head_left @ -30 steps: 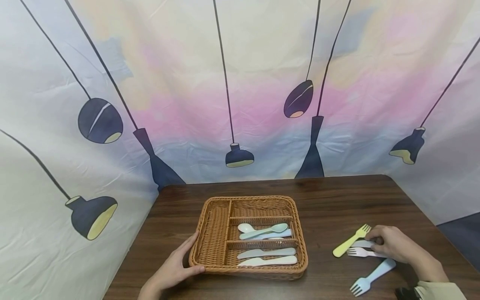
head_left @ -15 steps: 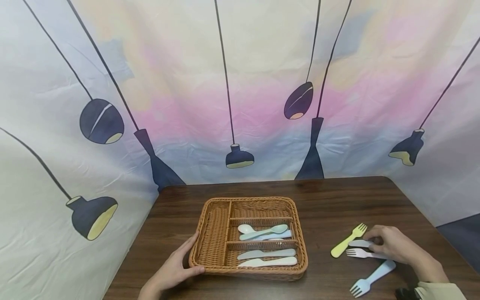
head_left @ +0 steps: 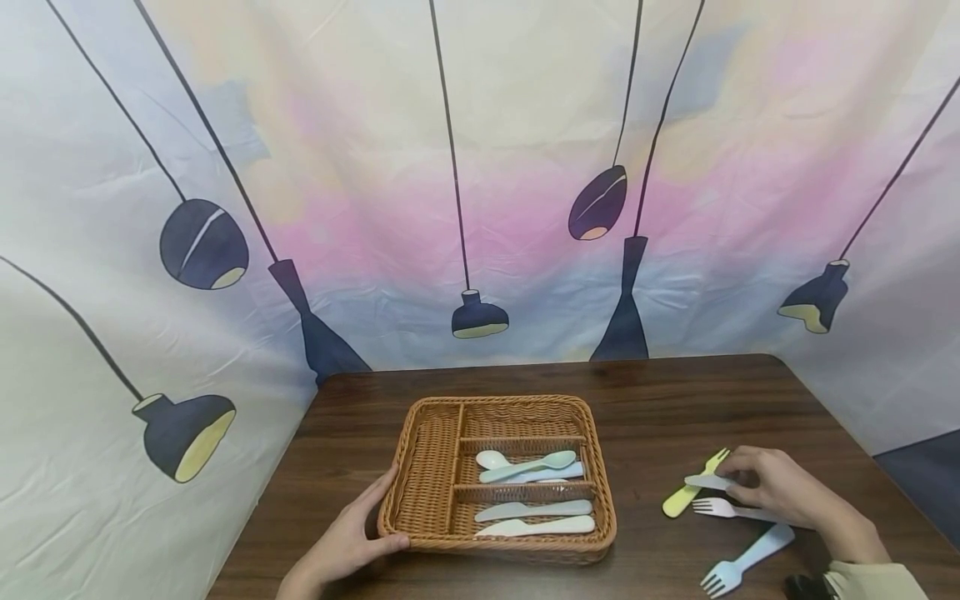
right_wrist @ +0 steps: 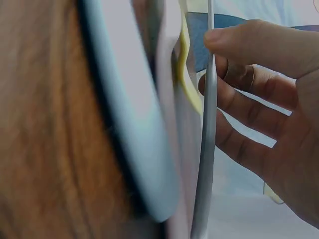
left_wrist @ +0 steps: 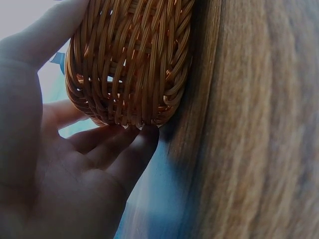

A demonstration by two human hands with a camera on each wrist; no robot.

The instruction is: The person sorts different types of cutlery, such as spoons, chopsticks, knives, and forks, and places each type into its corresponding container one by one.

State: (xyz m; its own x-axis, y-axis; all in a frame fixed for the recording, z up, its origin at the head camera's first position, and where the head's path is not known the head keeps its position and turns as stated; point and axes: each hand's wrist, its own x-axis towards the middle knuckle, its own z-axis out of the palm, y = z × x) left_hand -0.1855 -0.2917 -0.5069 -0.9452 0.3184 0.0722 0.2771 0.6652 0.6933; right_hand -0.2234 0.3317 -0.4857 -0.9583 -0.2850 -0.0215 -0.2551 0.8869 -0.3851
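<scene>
At the left front corner of a wicker cutlery basket (head_left: pixel 525 550), my left hand (head_left: pixel 345 533) grips the rim, thumb on the front edge and fingers along the side. In the left wrist view, its fingers curl against the woven wall (left_wrist: pixel 129 64). My right hand (head_left: pixel 783 492) pinches a pale grey knife (head_left: pixel 708 482) between thumb and fingers; the right wrist view shows the knife (right_wrist: pixel 208 139) edge-on. Under and beside that hand lie a yellow fork (head_left: pixel 678 502), a pale pink fork (head_left: pixel 716 507) and a light blue fork (head_left: pixel 753 554).
Several spoons (head_left: pixel 536 465) lie in the basket's middle right compartment. Two knives (head_left: pixel 534 523) share the front one. A dark wooden table (head_left: pixel 660 408) carries everything, with a lamp-patterned cloth (head_left: pixel 525 208) hanging behind.
The knife has risen off the table in my right hand and now overlaps the yellow fork, which has shifted slightly left. My left hand and the basket have stayed put.
</scene>
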